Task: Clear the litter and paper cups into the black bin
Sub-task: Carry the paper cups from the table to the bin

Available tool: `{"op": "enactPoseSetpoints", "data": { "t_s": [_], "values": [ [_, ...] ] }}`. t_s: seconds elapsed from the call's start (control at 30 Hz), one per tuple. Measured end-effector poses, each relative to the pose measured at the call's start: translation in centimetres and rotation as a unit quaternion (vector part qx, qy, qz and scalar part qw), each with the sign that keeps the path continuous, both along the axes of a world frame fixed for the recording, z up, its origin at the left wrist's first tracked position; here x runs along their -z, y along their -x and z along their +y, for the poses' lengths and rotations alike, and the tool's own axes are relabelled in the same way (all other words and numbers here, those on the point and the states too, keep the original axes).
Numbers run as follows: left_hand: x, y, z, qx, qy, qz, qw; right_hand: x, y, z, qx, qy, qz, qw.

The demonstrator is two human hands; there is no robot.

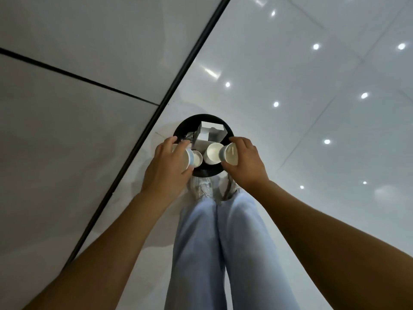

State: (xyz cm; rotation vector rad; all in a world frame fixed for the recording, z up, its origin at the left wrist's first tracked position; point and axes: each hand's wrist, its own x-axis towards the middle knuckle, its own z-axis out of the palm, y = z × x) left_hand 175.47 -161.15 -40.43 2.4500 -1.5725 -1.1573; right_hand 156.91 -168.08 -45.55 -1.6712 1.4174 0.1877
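Observation:
A round black bin [209,118] stands on the glossy floor just in front of my feet. My left hand [166,166] grips a white paper cup with a blue band [190,157], tipped on its side over the bin's left rim. Over the right rim, my right hand [245,162] holds another white paper cup [230,153], also tilted. A third white cup [213,153] lies inside the bin between my hands. A white cardboard box [211,132] and a crumpled dark wrapper [190,136] are in the bin too.
A grey panelled wall [78,108] with a black base strip runs diagonally along the left, close to the bin. White floor tiles [312,119] reflecting ceiling lights stretch to the right. My legs in light blue jeans [219,242] and pale shoes stand right behind the bin.

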Motion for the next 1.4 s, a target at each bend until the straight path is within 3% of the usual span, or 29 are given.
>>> {"op": "enactPoseSetpoints", "data": {
  "t_s": [0.33, 0.6, 0.83, 1.17, 1.4],
  "values": [
    [7.6, -0.9, 0.1, 0.019, 0.02, 0.013, 1.0, 11.6, -2.3, 1.6, -0.094, -0.014, 0.036, 0.995],
    [10.5, -0.4, -1.1, 0.026, 0.043, 0.02, 0.999, 15.6, -3.1, 2.9, -0.129, -0.024, 0.047, 0.99],
    [11.5, 2.7, -3.0, 0.077, 0.048, 0.044, 0.995, 12.2, 0.3, 3.0, 0.013, 0.002, -0.035, 0.999],
    [16.7, 7.2, -5.7, 0.254, -0.037, 0.002, 0.967, 10.8, 6.2, 0.2, 0.08, 0.008, -0.02, 0.997],
    [18.1, 7.2, -3.6, 0.208, -0.082, 0.051, 0.973, 12.1, 7.6, -0.1, 0.084, 0.01, -0.012, 0.996]
  ]
}}
